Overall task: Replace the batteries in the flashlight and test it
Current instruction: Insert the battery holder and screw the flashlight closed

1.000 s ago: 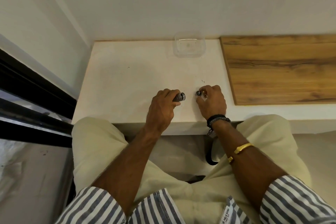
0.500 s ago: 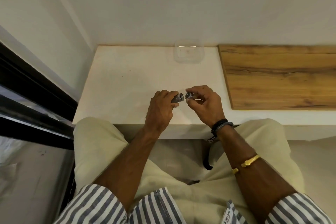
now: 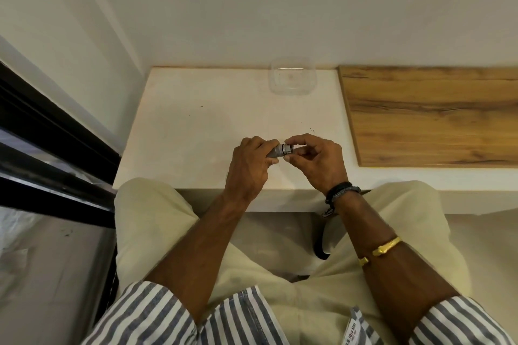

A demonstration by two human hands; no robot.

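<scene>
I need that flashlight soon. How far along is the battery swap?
Nearly done, it seems: no loose batteries show on the counter; any inside are hidden. In hand: the left hand grips the flashlight body while the right hand pinches the end cap against its end. Left: seating the cap and testing; no beam shows.

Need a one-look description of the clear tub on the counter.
Find the white counter against the wall. At its back edge, just left of the wood board, sits the tub. It is the only see-through thing there, squarish with rounded corners.
</scene>
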